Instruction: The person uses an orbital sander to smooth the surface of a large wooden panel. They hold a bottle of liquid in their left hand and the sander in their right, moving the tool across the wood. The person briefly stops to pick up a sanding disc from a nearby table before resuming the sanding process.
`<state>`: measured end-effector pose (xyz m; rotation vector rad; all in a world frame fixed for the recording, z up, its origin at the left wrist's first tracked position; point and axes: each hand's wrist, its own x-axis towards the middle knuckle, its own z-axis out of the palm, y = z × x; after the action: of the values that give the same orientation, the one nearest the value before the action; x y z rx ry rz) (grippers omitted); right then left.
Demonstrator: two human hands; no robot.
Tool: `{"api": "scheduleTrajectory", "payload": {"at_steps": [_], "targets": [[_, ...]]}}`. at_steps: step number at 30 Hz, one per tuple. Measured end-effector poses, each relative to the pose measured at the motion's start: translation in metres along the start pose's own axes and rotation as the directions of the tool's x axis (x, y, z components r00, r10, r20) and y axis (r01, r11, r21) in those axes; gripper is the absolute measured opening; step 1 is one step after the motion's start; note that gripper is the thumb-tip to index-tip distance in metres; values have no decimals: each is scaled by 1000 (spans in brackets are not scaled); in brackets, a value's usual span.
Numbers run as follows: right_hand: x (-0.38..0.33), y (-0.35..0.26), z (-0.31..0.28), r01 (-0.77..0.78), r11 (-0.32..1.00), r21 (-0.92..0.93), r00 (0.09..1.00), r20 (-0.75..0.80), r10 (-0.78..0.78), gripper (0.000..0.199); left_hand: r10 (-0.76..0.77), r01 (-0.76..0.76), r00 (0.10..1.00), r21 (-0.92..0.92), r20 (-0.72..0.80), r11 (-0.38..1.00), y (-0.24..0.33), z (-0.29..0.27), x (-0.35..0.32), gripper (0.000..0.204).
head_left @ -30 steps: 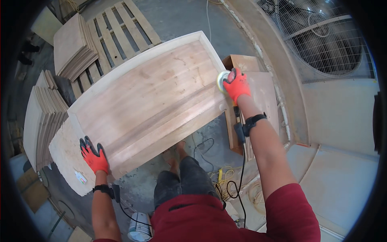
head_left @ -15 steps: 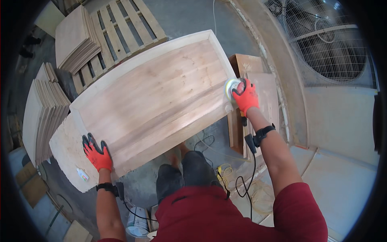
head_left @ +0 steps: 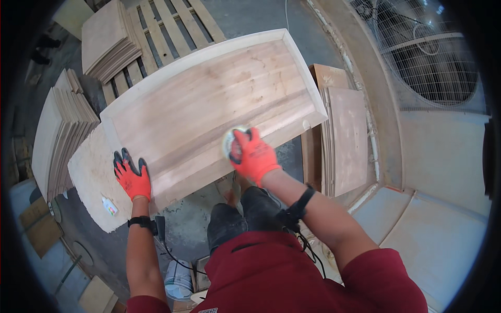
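Observation:
A large wooden panel [head_left: 203, 88] with a pale raised border lies at a slant in front of me, over a rough-edged light board [head_left: 91, 172]. My right hand [head_left: 255, 156], in a red and black glove, is closed over a round handheld sander [head_left: 228, 143]. The sander rests on the panel near its front edge; its pad is smeared by motion. My left hand [head_left: 132, 175], gloved alike, lies flat with fingers spread at the panel's left end. Beside it on the light board is a small white bottle [head_left: 109, 206].
Stacked thin boards [head_left: 60, 138] stand at the left, with another stack [head_left: 107, 41] on a slatted pallet [head_left: 172, 26] behind. Right of the panel are wooden boxes and boards [head_left: 344, 141]. A caged fan [head_left: 433, 62] fills the far right. A white bucket [head_left: 178, 279] sits low by my left arm.
My right hand has drawn the sander from the panel's right end leftward and nearer to me, along the front edge. The left hand stays flat at the left end. The whole view has shifted slightly.

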<state>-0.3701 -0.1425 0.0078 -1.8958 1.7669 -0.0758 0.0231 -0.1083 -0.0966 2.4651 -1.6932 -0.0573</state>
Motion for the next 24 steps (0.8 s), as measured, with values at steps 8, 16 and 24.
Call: {"api": "scheduleTrajectory", "payload": {"at_steps": [8,16,24], "targets": [[-8,-76,29,204,979,7,961,188,-202,61,28,-29,999,-15,-17,999,-13,7,2,76],[8,58,-23,-222,973,-62,969,-124,213,69,-1,0,1000,27,11,1000,-5,-1,-2,74],[5,38,-4,-188,976,-106,976,-127,174,77,-30,26,998,67,59,997,5,-6,0,72]]}}
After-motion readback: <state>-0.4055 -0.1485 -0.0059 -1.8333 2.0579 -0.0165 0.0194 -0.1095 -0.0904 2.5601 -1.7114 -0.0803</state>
